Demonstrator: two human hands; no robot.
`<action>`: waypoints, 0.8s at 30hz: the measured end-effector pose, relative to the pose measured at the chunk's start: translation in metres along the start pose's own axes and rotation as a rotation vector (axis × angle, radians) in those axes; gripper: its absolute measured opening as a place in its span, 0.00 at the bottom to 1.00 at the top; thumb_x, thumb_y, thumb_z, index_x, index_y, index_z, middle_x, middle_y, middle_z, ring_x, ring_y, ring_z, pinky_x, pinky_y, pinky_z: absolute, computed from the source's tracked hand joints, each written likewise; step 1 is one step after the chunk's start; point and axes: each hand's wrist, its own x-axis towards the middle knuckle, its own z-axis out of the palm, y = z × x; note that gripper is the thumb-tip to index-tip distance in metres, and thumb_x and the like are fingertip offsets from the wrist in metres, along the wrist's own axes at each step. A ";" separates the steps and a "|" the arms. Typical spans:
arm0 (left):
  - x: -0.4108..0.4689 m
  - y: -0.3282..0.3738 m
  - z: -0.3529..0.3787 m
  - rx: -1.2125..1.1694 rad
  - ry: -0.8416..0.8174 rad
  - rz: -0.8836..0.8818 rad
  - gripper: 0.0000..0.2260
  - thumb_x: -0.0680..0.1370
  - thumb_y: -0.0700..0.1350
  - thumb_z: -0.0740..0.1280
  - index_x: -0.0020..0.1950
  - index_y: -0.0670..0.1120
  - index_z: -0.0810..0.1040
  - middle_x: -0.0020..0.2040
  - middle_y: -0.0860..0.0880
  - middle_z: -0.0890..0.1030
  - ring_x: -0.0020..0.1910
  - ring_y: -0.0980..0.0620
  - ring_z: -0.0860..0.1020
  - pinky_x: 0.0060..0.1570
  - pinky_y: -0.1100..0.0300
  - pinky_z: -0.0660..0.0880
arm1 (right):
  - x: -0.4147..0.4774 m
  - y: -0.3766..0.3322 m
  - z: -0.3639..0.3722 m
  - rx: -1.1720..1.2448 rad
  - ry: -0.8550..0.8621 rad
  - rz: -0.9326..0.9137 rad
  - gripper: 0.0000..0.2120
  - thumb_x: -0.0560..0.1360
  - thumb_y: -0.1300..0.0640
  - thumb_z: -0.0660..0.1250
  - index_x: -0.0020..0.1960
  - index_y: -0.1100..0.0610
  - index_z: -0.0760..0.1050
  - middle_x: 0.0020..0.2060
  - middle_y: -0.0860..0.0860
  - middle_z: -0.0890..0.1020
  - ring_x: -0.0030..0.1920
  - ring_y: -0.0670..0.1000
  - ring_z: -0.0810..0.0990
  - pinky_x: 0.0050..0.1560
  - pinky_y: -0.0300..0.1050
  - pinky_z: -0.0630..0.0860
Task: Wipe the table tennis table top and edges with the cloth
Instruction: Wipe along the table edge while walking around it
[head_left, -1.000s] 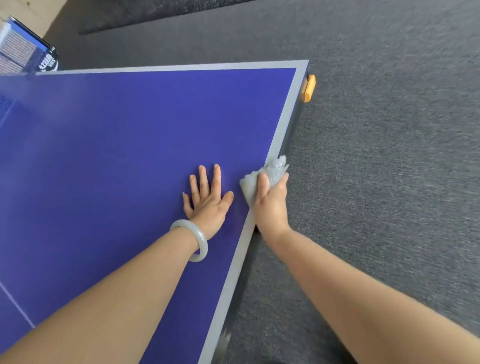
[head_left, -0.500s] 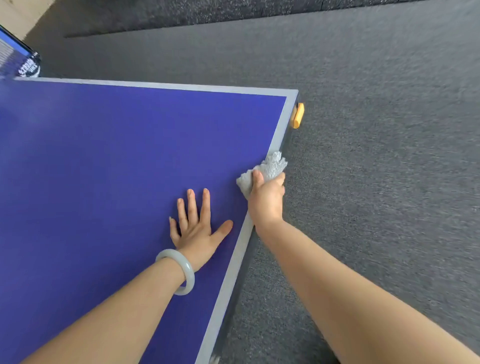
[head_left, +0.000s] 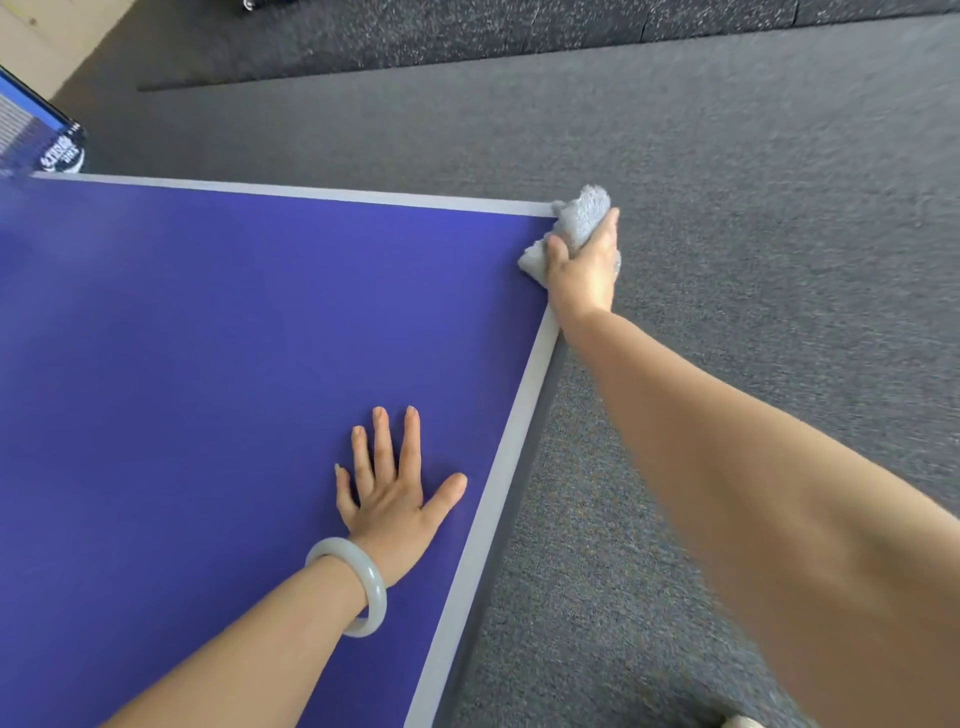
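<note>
Soft, even light fills the view, bright and diffuse throughout. The blue table (head_left: 208, 338) shows a pale sheen at its far left, and the left hand (head_left: 389, 499) casts only a faint shadow. The cloth (head_left: 584, 213) looks sharp; the right forearm (head_left: 779, 519) blurs near the lower corner, where the wide lens stretches it.

Blue table tennis table top (head_left: 208, 338), rimmed by a pale grey edge band (head_left: 498, 483), filling the left and near part of the scene. Flat on the blue near the right edge, a left hand (head_left: 392, 499) with fingers spread. Over the far right corner, a bunched grey cloth (head_left: 584, 215), gripped by a right hand (head_left: 584, 275). At the far left, the net end (head_left: 57, 150). Beneath and to the right, grey carpet (head_left: 753, 260); farther off, a darker speckled mat (head_left: 467, 36).
</note>
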 end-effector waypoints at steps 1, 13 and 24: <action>0.000 0.001 0.000 0.002 -0.001 -0.004 0.34 0.80 0.66 0.49 0.69 0.60 0.23 0.76 0.52 0.26 0.76 0.48 0.28 0.74 0.43 0.36 | -0.003 0.001 0.001 -0.005 -0.007 0.007 0.39 0.80 0.54 0.65 0.81 0.60 0.45 0.79 0.54 0.58 0.78 0.51 0.53 0.78 0.47 0.49; -0.002 0.003 -0.002 0.028 -0.003 -0.024 0.35 0.80 0.65 0.49 0.74 0.58 0.27 0.76 0.52 0.26 0.76 0.47 0.28 0.74 0.43 0.37 | -0.097 0.035 0.008 0.173 -0.094 0.167 0.37 0.81 0.51 0.64 0.81 0.59 0.47 0.79 0.55 0.57 0.79 0.52 0.56 0.78 0.51 0.53; 0.000 0.001 0.001 -0.013 0.018 -0.004 0.34 0.81 0.64 0.50 0.75 0.60 0.29 0.76 0.53 0.27 0.76 0.49 0.28 0.74 0.43 0.35 | -0.107 0.034 0.009 0.111 -0.083 0.222 0.32 0.82 0.44 0.58 0.80 0.54 0.49 0.78 0.56 0.59 0.76 0.56 0.62 0.74 0.48 0.59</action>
